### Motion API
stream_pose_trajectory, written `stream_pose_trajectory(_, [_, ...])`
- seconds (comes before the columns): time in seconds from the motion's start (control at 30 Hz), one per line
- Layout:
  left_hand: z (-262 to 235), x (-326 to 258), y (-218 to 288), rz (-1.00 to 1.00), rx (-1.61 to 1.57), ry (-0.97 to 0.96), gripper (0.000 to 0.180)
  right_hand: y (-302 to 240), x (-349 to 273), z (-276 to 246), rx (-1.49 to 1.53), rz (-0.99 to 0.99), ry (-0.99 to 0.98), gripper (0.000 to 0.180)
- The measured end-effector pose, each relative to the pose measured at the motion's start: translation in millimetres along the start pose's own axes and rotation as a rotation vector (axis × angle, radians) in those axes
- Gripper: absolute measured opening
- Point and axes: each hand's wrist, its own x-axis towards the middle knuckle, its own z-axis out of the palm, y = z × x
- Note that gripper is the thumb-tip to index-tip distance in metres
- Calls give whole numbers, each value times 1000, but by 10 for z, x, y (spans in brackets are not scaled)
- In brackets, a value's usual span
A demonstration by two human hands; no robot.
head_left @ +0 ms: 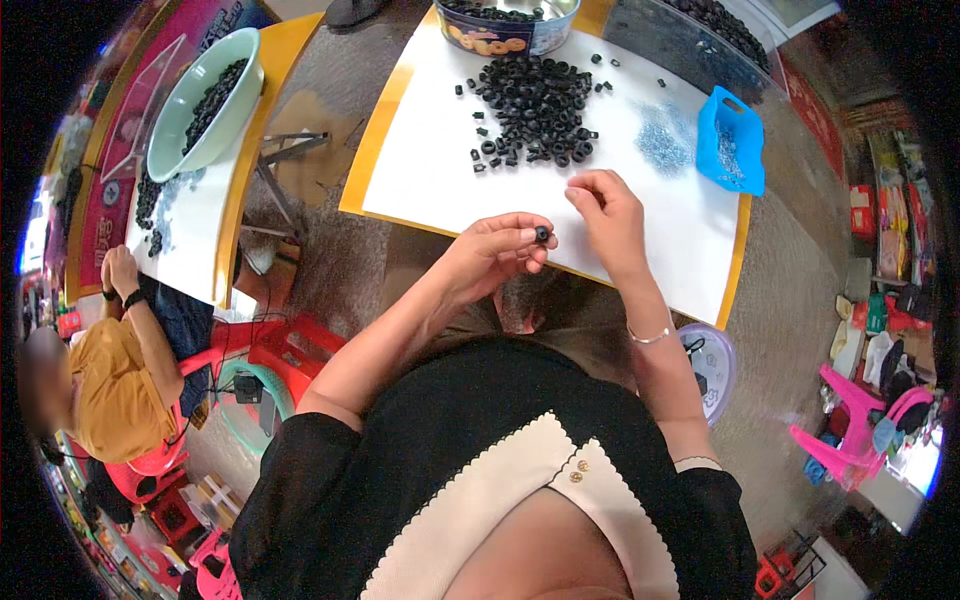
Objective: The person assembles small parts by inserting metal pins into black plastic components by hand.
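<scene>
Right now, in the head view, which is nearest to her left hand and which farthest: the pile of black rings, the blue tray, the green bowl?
From the left hand:
1. Pile of black rings, on the table just ahead.
2. Blue tray, ahead to the right.
3. Green bowl, far left on the other table.

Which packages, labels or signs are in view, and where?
Round tin: top edge of the white table, metal rim, blue side with yellow lettering, black rings inside.
Pink banner: far left beside the other table, pink-red with printed pictures.
Coloured packages: right edge, stacked, red and green; too blurred for detail.
</scene>
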Motion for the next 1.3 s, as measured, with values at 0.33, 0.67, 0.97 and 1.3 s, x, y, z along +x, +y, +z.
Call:
stream_pose_trajectory(0.33, [-197,-232,58,57,-127,52,24,57,401,630,-563,-628,39,8])
stream_pose_trajectory(0.67, [-169,-156,196,140,-120,141,23,-130,180,443,-165,-233,49,12])
stream_pose_trajectory(0.97, [177,-20,216,181,-6,158,22,-388,-244,142,499,100,-24,15])
stream_pose_trajectory(1.3, [358,-37,173,239,128,174,22,-420,-387,79,162,-135,71,11])
